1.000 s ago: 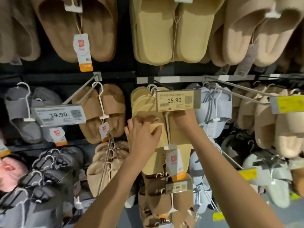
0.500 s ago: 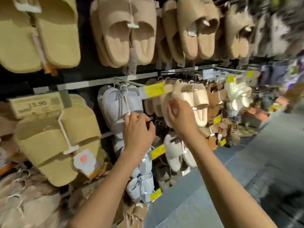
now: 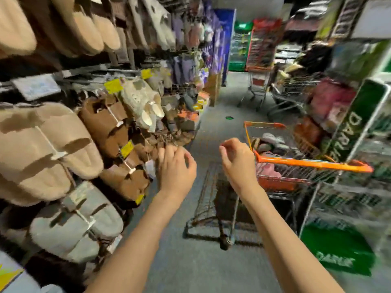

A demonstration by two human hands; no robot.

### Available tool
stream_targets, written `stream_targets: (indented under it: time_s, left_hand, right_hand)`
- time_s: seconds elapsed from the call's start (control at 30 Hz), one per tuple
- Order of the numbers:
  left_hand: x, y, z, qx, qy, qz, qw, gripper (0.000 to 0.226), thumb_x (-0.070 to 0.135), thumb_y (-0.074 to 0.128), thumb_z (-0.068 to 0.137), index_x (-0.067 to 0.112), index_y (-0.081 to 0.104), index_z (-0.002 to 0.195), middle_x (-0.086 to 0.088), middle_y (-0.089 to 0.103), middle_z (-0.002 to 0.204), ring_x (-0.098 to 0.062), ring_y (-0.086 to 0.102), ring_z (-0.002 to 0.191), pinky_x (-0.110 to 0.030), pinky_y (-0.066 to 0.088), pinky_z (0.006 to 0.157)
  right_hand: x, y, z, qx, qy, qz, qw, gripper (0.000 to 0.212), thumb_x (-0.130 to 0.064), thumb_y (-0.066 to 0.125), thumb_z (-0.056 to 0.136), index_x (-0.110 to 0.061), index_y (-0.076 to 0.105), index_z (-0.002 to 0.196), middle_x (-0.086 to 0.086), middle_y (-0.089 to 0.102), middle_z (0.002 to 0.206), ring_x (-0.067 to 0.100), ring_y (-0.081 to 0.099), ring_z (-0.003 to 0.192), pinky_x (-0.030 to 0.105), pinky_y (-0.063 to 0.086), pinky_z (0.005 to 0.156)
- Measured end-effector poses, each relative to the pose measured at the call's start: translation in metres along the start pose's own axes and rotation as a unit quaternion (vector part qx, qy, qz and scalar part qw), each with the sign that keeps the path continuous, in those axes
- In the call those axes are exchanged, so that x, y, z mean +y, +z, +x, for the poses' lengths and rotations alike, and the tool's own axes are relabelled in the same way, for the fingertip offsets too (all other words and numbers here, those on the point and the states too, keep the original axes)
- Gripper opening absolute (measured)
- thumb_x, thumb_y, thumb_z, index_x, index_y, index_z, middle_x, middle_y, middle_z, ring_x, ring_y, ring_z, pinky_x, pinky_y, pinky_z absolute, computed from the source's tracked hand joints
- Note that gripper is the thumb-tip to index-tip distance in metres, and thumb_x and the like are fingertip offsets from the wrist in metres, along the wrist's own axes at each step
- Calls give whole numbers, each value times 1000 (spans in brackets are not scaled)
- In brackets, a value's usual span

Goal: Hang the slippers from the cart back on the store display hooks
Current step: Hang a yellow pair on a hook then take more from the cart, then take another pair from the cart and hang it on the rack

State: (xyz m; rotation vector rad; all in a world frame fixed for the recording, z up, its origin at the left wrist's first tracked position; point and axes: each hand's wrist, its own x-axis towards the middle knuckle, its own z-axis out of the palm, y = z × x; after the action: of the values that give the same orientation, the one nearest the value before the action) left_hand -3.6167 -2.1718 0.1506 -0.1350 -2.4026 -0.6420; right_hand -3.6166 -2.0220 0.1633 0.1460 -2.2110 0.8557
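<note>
**Empty hands between the slipper wall and the cart**

Head view: much of what we see is smeared by motion blur, so price tags and far shelves cannot be read. Our left hand (image 3: 176, 166) hangs in mid-air at about 9 o'clock from centre, fingers loosely curled and holding nothing, just beside the brown slippers (image 3: 110, 127) on the display hooks. Our right hand (image 3: 237, 159) is raised near centre, fingers also loosely curled and empty, close to the cart (image 3: 306, 163) but apart from its orange handle. The cart stands at 3 o'clock, its far end cut off by a green shelf sign (image 3: 357, 127). Inside lie slippers (image 3: 271, 139), grey and pink; they seem heaped, and their long axes cannot be made out.
</note>
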Motion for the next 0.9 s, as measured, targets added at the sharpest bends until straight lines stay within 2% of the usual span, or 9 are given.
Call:
stream_targets:
  time_s: [0.1,0.2,0.33,0.47,0.57,0.73,0.9]
  left_hand:
    - [9,64,40,-15,21,-26,999,16,17,56,81,6,64,73,-14,57,79,-32,48,87,-40,34,90]
    - [11,126,91,-50,66,-32,996,21,21,48,78,9,62,69,-14,58,73,-35,54,77,-34,29,76]
    - [16,184,173,-99,80,-78,989,12,15,56,86,7,65,85,-13,58,94,-33,45,97,-33,31,85]
    - [28,240,246,-113,117,-118,980,12,17,55,87,9,64,87,-12,58,97,-32,44,100,-37,34,88]
    - [34,288,279,-142,140,-136,970,13,16,54,87,8,64,87,-14,57,96,-34,44,100,-37,33,88]
    - [30,378,328,-205,136,-137,959,17,20,48,91,10,63,93,-9,55,102,-27,40,105,-35,34,90]
    - [39,482,385,-252,151,-122,948,18,23,46,92,14,61,93,-6,55,102,-25,41,105,-36,36,89]
  right_hand:
    - [52,16,32,18,30,-32,999,13,-17,56,86,-6,63,87,13,68,83,35,60,81,41,46,72]
    - [98,45,71,43,59,-52,996,10,-15,57,86,-7,62,87,11,68,83,33,60,82,41,47,74]
    - [146,73,135,76,133,-60,986,9,-12,57,87,-6,64,88,12,69,84,32,62,85,42,48,77]
    - [188,83,187,123,175,-103,971,11,-11,57,88,-3,65,91,15,68,85,34,61,86,45,47,80]
    - [231,94,213,144,225,-131,955,11,-11,56,88,-5,64,91,17,68,86,35,61,88,45,47,81]
    - [310,121,258,169,282,-167,930,12,-12,55,88,-6,64,92,15,68,88,33,61,89,41,48,82]
    - [404,154,309,224,356,-183,889,16,-15,52,90,-4,64,95,18,68,93,33,61,91,37,44,80]
